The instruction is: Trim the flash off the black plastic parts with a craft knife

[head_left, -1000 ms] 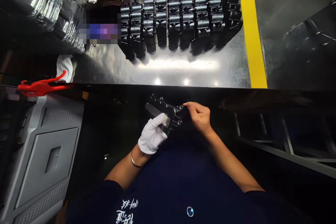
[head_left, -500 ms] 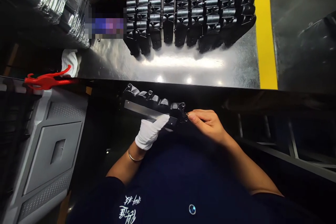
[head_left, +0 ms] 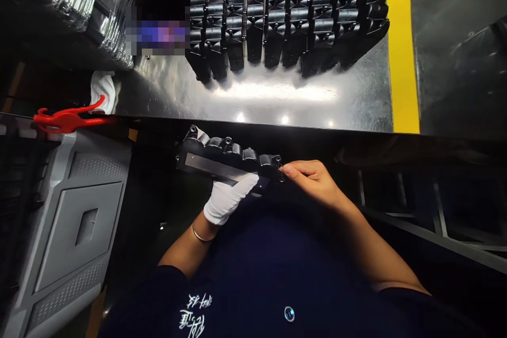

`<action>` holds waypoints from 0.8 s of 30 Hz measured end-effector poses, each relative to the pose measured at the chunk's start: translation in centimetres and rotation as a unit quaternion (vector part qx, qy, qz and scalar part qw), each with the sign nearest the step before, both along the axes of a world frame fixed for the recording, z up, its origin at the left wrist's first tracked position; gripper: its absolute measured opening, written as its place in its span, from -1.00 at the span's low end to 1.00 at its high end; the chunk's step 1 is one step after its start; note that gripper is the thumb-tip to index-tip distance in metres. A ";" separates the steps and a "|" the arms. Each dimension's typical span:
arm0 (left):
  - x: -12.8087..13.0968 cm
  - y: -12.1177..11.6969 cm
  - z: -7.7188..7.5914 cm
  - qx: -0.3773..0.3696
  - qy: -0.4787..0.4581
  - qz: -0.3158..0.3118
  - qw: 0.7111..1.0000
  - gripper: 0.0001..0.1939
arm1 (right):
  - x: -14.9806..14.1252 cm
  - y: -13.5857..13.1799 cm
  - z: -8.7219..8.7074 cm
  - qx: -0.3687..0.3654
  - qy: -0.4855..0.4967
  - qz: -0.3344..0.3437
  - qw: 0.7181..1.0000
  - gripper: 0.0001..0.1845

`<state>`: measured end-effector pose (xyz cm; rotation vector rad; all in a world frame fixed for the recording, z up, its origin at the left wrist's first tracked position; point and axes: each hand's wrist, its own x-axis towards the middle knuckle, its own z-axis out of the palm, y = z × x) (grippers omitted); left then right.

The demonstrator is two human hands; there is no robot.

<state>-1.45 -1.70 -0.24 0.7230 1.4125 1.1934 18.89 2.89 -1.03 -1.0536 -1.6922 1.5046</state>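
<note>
The left hand [head_left: 231, 198] clamps the black part [head_left: 233, 156] just off the near edge of the surface [head_left: 166, 92]. The right hand [head_left: 312, 179], fingertips pinched together, meets the part's right end.

I record my left hand [head_left: 229, 199] white-gloved and closed in a grip, thumb extended; my right hand [head_left: 312, 179] bare, thumb and fingers pinched together; my left forearm [head_left: 182, 251] and right forearm [head_left: 366, 237] converging inward

Bench front [head_left: 257, 97] passable; parts [head_left: 298, 16] block rear.
</note>
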 end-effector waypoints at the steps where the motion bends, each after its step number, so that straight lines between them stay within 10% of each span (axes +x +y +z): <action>1: 0.0 0.0 -0.1 -0.006 -0.009 0.011 1.000 -0.66 | -0.1 0.0 -0.4 0.017 -0.015 -0.010 1.000 -0.50; 8: 1.3 0.5 0.1 -0.127 -0.220 0.034 0.967 -0.68 | -0.1 0.1 -2.0 0.260 -0.187 -0.245 0.915 -0.64; 14: 1.7 0.6 0.4 -0.149 -0.185 0.074 0.968 -0.65 | 0.2 -0.2 -0.8 0.252 -0.133 -0.078 0.955 -0.63; 24: 1.8 0.2 0.6 -0.132 -0.146 0.074 0.978 -0.59 | -0.7 -0.6 -1.3 0.305 -0.161 -0.094 0.934 -0.63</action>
